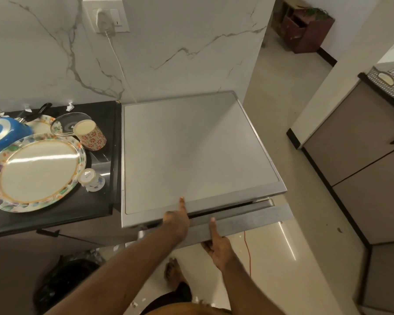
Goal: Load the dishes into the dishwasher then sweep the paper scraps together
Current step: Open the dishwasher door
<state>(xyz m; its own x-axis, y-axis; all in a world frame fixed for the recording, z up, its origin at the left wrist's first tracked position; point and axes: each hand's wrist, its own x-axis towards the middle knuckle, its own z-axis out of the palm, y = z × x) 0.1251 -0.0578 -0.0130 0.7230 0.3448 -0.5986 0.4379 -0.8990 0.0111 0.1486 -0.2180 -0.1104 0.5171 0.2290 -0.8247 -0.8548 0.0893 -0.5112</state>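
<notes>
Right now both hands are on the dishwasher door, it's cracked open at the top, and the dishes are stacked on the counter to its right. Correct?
Not quite: the head view shows the dishes on the counter left of the dishwasher. Both the left hand and right hand do grip its slightly open door.

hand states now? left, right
Left hand: gripping the top edge of the grey metal dishwasher door.
Right hand: gripping the same door edge from below.

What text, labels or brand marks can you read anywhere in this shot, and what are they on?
No text here reads clearly.
Small cup: a dark mark on its upturned base, too small and blurred to read.
Dishwasher: no brand or label visible on its top or door edge.
Wall socket: no legible marking.
Floral plate and patterned mug: decoration only, no words.
</notes>
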